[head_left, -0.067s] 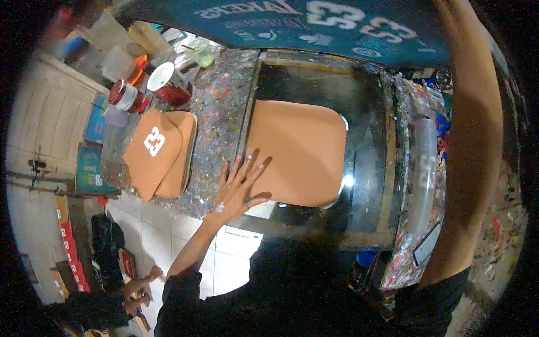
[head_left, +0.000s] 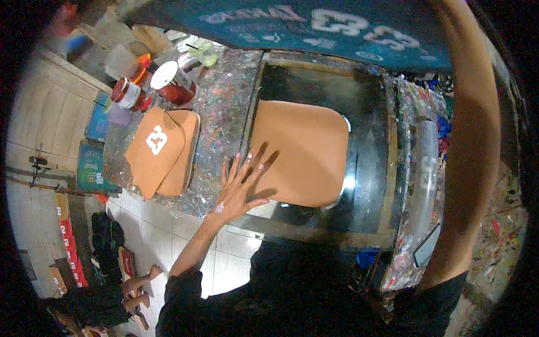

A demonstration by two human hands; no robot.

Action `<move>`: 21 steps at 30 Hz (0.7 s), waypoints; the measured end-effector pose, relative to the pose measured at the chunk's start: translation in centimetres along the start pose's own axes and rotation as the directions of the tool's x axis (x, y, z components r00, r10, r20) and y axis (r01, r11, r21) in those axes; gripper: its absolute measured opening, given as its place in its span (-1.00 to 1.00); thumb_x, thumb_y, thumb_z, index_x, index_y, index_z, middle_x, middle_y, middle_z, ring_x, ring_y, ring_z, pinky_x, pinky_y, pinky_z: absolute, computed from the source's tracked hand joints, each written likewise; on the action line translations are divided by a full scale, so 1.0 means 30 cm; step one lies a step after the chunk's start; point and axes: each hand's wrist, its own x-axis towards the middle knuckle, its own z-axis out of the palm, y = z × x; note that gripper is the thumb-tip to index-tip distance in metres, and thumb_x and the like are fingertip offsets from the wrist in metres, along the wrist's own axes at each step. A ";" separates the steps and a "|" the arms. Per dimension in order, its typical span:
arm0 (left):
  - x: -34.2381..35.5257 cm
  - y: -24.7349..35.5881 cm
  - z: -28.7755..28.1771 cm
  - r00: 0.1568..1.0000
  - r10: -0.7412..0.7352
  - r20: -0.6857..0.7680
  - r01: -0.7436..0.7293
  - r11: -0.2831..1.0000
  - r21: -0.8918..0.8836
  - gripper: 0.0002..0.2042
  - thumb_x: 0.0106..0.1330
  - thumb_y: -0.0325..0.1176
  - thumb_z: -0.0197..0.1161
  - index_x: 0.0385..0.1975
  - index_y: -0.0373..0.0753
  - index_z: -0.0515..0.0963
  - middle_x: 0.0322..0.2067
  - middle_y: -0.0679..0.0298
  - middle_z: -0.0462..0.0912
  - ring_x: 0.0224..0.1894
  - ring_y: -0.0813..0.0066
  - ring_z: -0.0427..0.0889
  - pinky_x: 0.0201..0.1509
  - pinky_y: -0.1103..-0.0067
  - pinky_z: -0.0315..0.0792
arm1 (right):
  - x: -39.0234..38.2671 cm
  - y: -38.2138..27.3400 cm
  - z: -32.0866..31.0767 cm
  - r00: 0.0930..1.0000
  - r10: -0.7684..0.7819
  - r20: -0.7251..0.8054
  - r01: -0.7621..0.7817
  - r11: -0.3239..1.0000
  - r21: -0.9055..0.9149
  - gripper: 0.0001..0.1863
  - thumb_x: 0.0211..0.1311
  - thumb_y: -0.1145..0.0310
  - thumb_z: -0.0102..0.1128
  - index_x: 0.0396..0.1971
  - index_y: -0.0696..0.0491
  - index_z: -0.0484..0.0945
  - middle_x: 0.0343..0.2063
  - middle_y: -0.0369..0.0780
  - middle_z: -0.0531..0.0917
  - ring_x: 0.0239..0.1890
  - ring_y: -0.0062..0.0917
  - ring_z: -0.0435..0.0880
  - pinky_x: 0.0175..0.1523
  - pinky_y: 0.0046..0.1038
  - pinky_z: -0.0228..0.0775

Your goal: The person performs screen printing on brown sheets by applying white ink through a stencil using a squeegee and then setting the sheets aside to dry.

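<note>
My left hand (head_left: 236, 194) is open, palm down with fingers spread, at the near-left edge of a tan panel with rounded corners (head_left: 303, 151). Its fingers cast a shadow on the panel; whether they touch it I cannot tell. The panel lies on a dark glass-like surface (head_left: 365, 168) set in a frame. Above the far side hangs a tilted teal printing screen (head_left: 281, 40) with pale designs. My right forearm (head_left: 474, 140) reaches up along the right toward that screen, its hand beyond the view.
Tan pieces (head_left: 163, 140), one with a white print, are stacked left on the paint-spotted table (head_left: 224, 90). Behind them stand a white-topped tub (head_left: 174, 84) and a red jar (head_left: 126, 94). A phone (head_left: 426, 245) lies at right. Another person's hands (head_left: 143, 286) show lower left.
The shadow of my left fingers spreads farther from them across the panel. The view has shifted slightly, and the screen's designs sit a little differently.
</note>
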 end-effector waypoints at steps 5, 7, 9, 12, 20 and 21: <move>0.079 0.182 -0.251 0.811 -0.444 -0.382 -0.117 0.516 -0.849 -0.18 0.35 -0.22 0.27 0.47 -0.17 -0.12 0.40 -0.17 0.07 0.37 0.03 0.29 0.34 0.22 0.28 | -0.397 -0.196 0.143 0.952 -0.152 -0.264 0.127 0.986 -0.111 -0.48 0.25 -0.22 0.05 -0.25 -0.04 0.65 -0.38 -0.11 0.67 -0.29 -0.24 0.67 0.13 0.00 0.32; 0.038 0.219 -0.244 0.724 -0.613 -0.315 -0.057 0.403 -0.914 -0.22 0.39 -0.35 0.20 0.45 -0.26 -0.18 0.23 -0.06 0.29 0.16 0.23 0.49 0.14 0.38 0.50 | -0.591 -0.263 0.271 0.977 -0.114 -0.180 0.106 0.993 -0.052 -0.51 0.21 -0.23 0.11 -0.34 -0.07 0.67 -0.52 -0.16 0.70 -0.42 -0.26 0.71 0.07 0.06 0.35; -0.010 0.290 -0.184 0.666 -0.745 -0.035 0.076 0.114 -0.991 -0.29 0.43 -0.27 0.16 0.41 -0.34 -0.11 0.12 0.02 0.35 0.05 0.34 0.50 0.04 0.37 0.57 | -0.782 -0.277 0.366 0.994 -0.012 0.107 0.015 1.000 -0.024 -0.54 0.20 -0.14 0.18 -0.19 -0.02 0.61 -0.48 -0.10 0.72 -0.36 -0.21 0.73 0.12 0.06 0.30; -0.126 0.199 -0.015 0.655 -0.734 0.181 0.331 0.064 -0.941 -0.48 0.42 -0.18 0.20 0.14 -0.43 0.19 -0.16 0.00 0.55 -0.27 0.24 0.68 -0.17 0.42 0.61 | -0.853 -0.232 0.534 0.817 0.015 0.576 -0.195 0.948 0.253 -0.61 0.18 0.04 0.26 -0.12 -0.01 0.54 -0.48 -0.05 0.70 -0.37 -0.13 0.72 -0.05 -0.08 0.47; -0.189 0.146 0.165 0.686 -0.723 0.078 0.250 0.134 -0.959 -0.58 0.45 -0.31 0.15 0.07 -0.45 0.15 -0.34 -0.03 0.62 -0.35 0.26 0.71 -0.27 0.44 0.62 | -0.883 -0.180 0.830 0.969 -0.004 0.246 0.011 1.000 -0.025 -0.82 0.21 0.32 0.11 -0.20 -0.02 0.53 -0.48 -0.13 0.71 -0.32 -0.27 0.74 0.29 0.38 -0.07; -0.202 0.142 0.166 0.684 -0.726 0.064 0.229 0.131 -0.964 -0.58 0.45 -0.32 0.15 0.07 -0.46 0.14 -0.35 -0.03 0.62 -0.36 0.26 0.71 -0.29 0.45 0.62 | -0.818 -0.149 0.844 0.987 -0.039 0.158 0.045 0.998 -0.033 -0.85 0.21 0.31 0.11 -0.23 -0.03 0.52 -0.49 -0.14 0.70 -0.33 -0.28 0.74 0.24 0.28 0.12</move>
